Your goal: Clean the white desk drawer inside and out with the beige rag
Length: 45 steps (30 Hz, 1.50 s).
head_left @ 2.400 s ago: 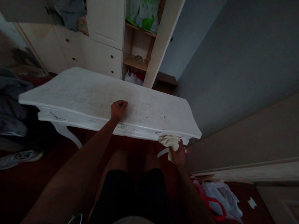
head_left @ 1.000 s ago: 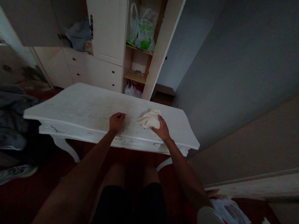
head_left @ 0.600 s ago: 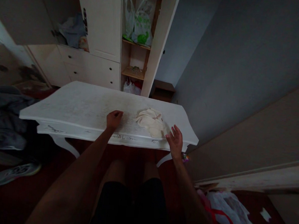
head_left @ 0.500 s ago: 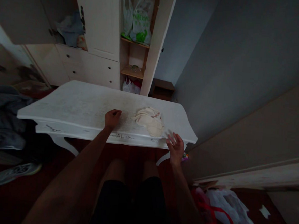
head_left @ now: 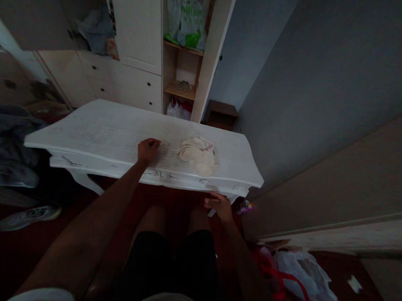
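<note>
A crumpled cream cloth with red lettering (head_left: 200, 155) lies on the right half of the white table (head_left: 113, 130). Just left of the cloth, over the tabletop, is my left hand (head_left: 148, 150), its fingers curled closed; whatever they may hold is too small and dark to make out. My right hand (head_left: 218, 206) is below the table's front edge, to the lower right of the cloth, with its fingers partly apart and nothing visible in them. Neither hand touches the cloth.
Behind the table stands a white wardrobe (head_left: 137, 27) with open doors and plastic bags (head_left: 191, 23) on a shelf. Grey clothes (head_left: 8, 151) are piled at the left above a shoe (head_left: 29, 218). A white bag (head_left: 305, 277) with red straps lies on the floor at the lower right.
My right hand has moved down and left, from beside the table's front corner to below its edge. My left hand stays closed beside the cloth. The view has shifted slightly.
</note>
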### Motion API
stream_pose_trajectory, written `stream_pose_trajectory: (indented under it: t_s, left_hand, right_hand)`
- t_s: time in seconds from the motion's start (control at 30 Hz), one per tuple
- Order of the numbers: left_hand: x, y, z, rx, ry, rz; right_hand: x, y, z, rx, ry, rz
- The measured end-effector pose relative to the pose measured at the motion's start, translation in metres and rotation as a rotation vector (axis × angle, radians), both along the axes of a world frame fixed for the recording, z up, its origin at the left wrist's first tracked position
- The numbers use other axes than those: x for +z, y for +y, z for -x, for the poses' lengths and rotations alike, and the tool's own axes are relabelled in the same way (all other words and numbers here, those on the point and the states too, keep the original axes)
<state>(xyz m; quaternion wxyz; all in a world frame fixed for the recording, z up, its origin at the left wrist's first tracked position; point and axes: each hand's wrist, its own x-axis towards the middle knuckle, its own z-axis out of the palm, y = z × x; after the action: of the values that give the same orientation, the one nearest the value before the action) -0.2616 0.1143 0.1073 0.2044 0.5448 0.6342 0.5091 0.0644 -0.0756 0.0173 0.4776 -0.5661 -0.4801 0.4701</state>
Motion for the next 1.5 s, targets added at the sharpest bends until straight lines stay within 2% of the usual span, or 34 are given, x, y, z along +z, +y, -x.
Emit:
stream_pose_trajectory:
  t_s: [0.1, 0.17, 0.27, 0.37, 0.43, 0.5, 0.67, 0.9, 1.13, 1.5]
  left_hand:
    - [-0.001, 0.001, 0.0, -0.006, 0.019, 0.011]
    - [-0.001, 0.002, 0.0, -0.004, 0.024, 0.014]
    - [0.0, 0.001, -0.001, 0.01, 0.041, 0.022]
    - [0.001, 0.0, -0.001, 0.008, 0.078, 0.003]
    - [0.001, 0.0, -0.001, 0.003, 0.085, -0.009]
    - [-0.001, 0.001, 0.0, 0.005, 0.082, -0.012]
    - [-0.003, 0.003, 0.0, 0.009, 0.064, 0.024]
    - [0.001, -0.001, -0.002, 0.018, 0.086, 0.005]
    - [0.003, 0.0, -0.003, 0.023, 0.116, 0.018]
    - [-0.005, 0.006, 0.001, 0.016, 0.141, 0.012]
  right_hand:
    - [0.002, 0.01, -0.003, -0.254, -0.055, 0.151]
    - [0.006, 0.017, -0.005, -0.321, -0.076, 0.167]
    - [0.012, 0.026, -0.006, -0.149, 0.112, 0.192]
    - [0.015, 0.035, -0.003, 0.055, 0.482, 0.389]
    - [0.015, 0.044, 0.0, 0.121, 0.685, 0.531]
    - [0.014, 0.053, 0.003, 0.162, 0.81, 0.597]
    - [0.008, 0.074, 0.01, 0.209, 0.944, 0.652]
    - [-0.003, 0.087, 0.022, 0.197, 0.949, 0.686]
    - [-0.001, 0.073, 0.026, 0.249, 0.922, 0.681]
    - [-0.001, 0.007, 0.029, 0.271, 0.844, 0.703]
